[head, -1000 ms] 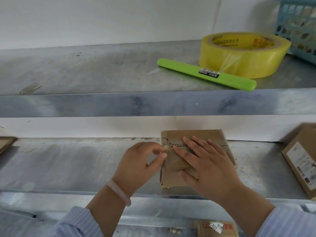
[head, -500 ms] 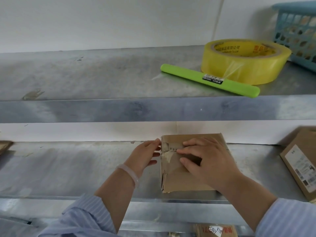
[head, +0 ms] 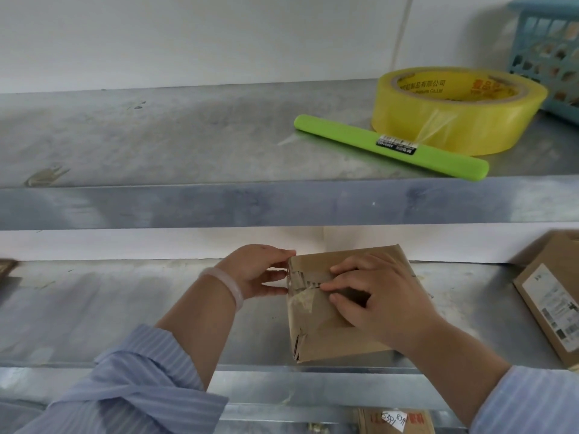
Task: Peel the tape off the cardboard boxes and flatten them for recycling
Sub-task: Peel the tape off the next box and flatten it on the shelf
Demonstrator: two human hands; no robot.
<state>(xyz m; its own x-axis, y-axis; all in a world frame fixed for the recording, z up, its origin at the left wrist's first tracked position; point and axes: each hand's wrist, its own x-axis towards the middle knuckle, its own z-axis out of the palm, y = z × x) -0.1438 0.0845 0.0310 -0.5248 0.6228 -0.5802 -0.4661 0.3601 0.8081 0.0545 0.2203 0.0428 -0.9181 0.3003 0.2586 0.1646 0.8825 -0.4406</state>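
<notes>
Nearest, below the shelf edge, a white sticker (head: 393, 419) carries handwritten "5391". On the lower metal shelf (head: 109, 308) stands the cardboard box (head: 329, 336). The left hand (head: 253, 270) grips its left edge between thumb and fingers. The right hand (head: 382, 305) lies on top, its curled fingertips on the tape (head: 302, 297); I cannot tell whether they pinch it. A labelled second box (head: 554, 296) sits to the right. On the upper shelf (head: 156, 136) lie a green stick (head: 344, 136) with a barcode, a yellow tape roll (head: 438, 120) printed "Co.,Ltd", and a blue basket (head: 548, 57).
</notes>
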